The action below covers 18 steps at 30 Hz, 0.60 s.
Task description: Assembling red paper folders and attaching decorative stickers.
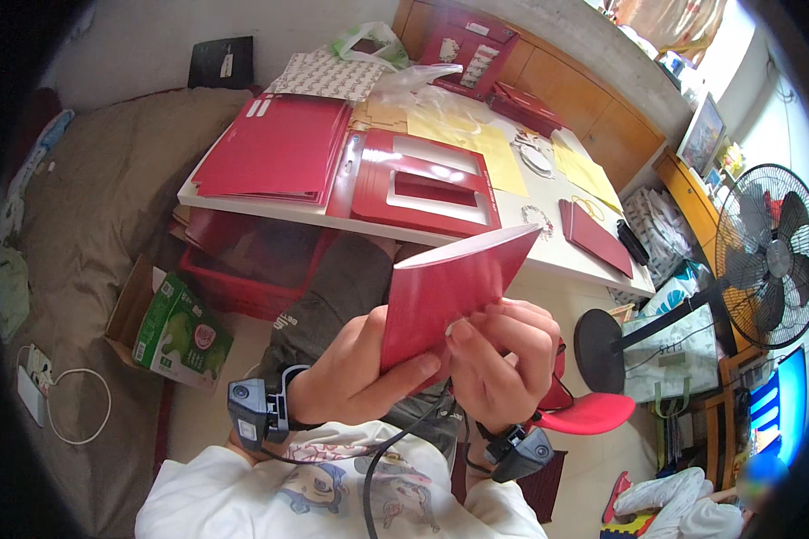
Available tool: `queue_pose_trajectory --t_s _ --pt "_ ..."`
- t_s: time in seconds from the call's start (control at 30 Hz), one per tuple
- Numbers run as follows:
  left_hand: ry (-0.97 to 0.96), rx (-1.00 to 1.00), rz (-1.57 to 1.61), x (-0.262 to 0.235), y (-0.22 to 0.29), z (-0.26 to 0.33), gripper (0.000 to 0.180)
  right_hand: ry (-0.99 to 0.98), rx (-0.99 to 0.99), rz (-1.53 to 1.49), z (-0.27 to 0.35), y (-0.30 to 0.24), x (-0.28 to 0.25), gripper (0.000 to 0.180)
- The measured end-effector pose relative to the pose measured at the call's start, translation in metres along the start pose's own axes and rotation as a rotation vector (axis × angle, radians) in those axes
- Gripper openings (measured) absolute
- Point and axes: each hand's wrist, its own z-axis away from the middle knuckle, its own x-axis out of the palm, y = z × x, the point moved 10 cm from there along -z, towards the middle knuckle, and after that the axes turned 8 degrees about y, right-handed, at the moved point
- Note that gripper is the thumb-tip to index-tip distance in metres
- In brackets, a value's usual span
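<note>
A folded red card piece (449, 287), white along its inner edge, is held up in front of my chest, with its top opening in a narrow curve. My left hand (364, 359) is closed on its lower left part, thumb across the near face. Against the lower right edge of the card, my right hand (511, 352) has its fingers bent and pressed together. A tiny pale spot shows at those fingertips; I cannot tell what it is. Beyond my hands, a red die-cut card sheet (368, 193) with window openings lies on the white table (270, 210), beside a stack of red sheets (274, 148).
A small red card (595, 235) and a beaded bracelet (537, 218) lie toward the table's right. Below the table are a red crate (243, 274) and a green box (184, 332). A standing fan (773, 256) is at right; another person (683, 508) is low behind it.
</note>
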Motion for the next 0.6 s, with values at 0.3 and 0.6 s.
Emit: queue_pose_trajectory --t_s 0.3,0.6 --pt "0.0 0.059 -0.004 0.004 0.015 0.008 0.035 -0.001 -0.071 0.041 0.001 -0.012 -0.01 0.025" --pt "-0.02 -0.086 0.086 0.006 0.01 0.014 0.038 -0.012 -0.081 0.013 0.001 -0.017 -0.012 0.024"
